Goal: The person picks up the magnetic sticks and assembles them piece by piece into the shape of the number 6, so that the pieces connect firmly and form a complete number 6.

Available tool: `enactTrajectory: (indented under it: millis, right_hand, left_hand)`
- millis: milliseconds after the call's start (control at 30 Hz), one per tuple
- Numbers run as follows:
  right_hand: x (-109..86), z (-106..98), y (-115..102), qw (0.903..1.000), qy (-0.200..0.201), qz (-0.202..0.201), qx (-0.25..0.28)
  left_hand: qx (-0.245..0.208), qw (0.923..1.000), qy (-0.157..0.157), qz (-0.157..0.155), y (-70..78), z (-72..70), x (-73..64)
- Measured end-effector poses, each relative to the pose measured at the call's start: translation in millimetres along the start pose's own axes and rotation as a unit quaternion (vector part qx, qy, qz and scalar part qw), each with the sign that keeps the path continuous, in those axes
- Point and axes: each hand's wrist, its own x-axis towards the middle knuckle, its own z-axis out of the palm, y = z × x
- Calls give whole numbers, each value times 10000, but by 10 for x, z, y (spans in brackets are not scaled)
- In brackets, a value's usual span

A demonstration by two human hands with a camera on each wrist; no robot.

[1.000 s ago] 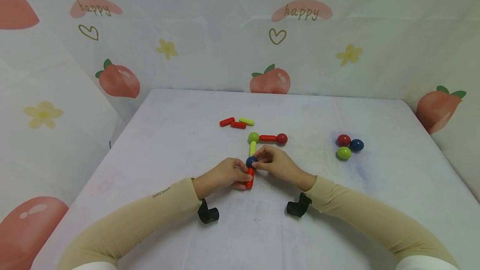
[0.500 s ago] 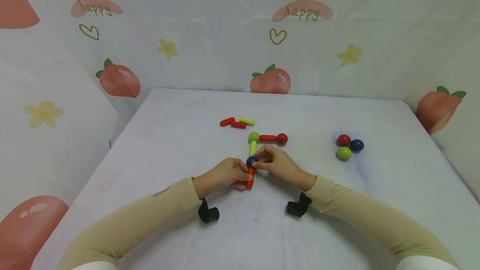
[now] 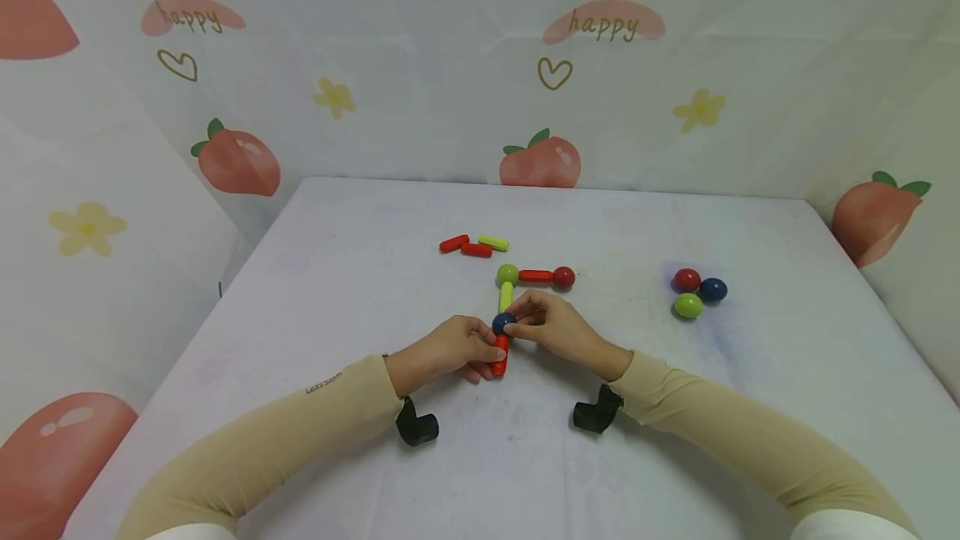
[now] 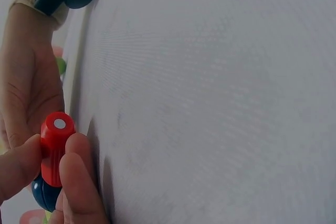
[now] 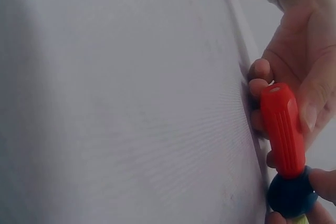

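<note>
My left hand (image 3: pixel 459 347) pinches a red stick (image 5: pixel 284 129) between thumb and fingers; a pale round spot shows on its free end in the left wrist view. The stick's other end meets a dark blue ball (image 3: pixel 504 323), which my right hand (image 3: pixel 558 327) holds between thumb and fingers. From that ball a yellow-green stick (image 3: pixel 506 297) runs away from me to a green ball (image 3: pixel 507 275). A second red stick (image 3: pixel 536 277) joins the green ball to a red ball (image 3: pixel 564 277) on the right, so the pieces make one bent chain on the table.
Two loose red sticks (image 3: pixel 477 250) and a yellow-green stick (image 3: pixel 493 243) lie behind the chain. Off to the right sit a red ball (image 3: pixel 687 280), a blue ball (image 3: pixel 713 289) and a green ball (image 3: pixel 687 306). Black wrist cameras (image 3: pixel 417 425) hang below both sleeves.
The fingertips of my left hand beneath the red stick shift slightly. The chain, the right hand and the loose pieces stay in place.
</note>
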Motion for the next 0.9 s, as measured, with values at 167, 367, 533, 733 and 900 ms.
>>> enactTrajectory:
  millis: [167,367,533,733,900]
  right_hand:
    - [8,-14,-5,9999,-125,38,57]
    - [7,-114,-14,9986,-517,105,-37]
    - [-37,-272,-62,9976,-671,126,-78]
    - [-124,-552,-161,9981,-538,-182,-235]
    - [-212,-796,-186,9983,-268,-330,-387]
  left_hand:
    - [16,10000,25,8,-8,-6,5]
    - [-9,10000,50,-65,-15,3,24]
    - [-8,9999,103,-131,-5,14,20]
    - [-39,9997,133,-203,-4,16,21]
    - [-34,9997,136,-193,-6,11,23]
